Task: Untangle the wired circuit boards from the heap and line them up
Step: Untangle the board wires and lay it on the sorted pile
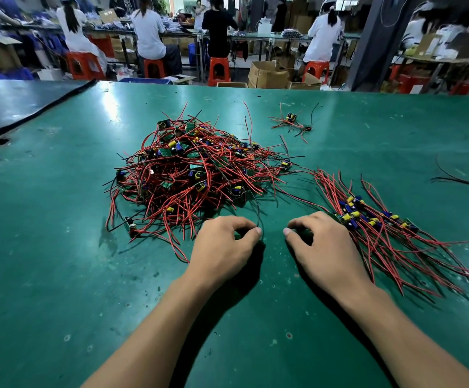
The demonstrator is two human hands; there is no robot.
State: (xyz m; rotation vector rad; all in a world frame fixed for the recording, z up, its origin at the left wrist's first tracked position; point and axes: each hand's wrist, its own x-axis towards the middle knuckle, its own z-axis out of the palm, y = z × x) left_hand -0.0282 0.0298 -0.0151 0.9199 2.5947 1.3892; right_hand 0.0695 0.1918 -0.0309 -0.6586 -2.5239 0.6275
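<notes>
A tangled heap of small circuit boards with red and black wires [188, 175] lies on the green table [59, 247]. To its right, a row of lined-up boards [367, 217] lies with the wires fanned toward the near right. My left hand [224, 247] sits just below the heap, thumb and forefinger pinching a black wire [257, 211] that loops down from it. My right hand [322, 247] is curled beside the row's near-left end, its fingertips at the first board. I cannot see whether that hand holds anything.
A small cluster of wired boards [292, 123] lies at the far middle right, and one stray board with black wires [468, 183] sits at the right edge. A dark mat [17, 107] covers the far left. Seated people work at benches beyond the table.
</notes>
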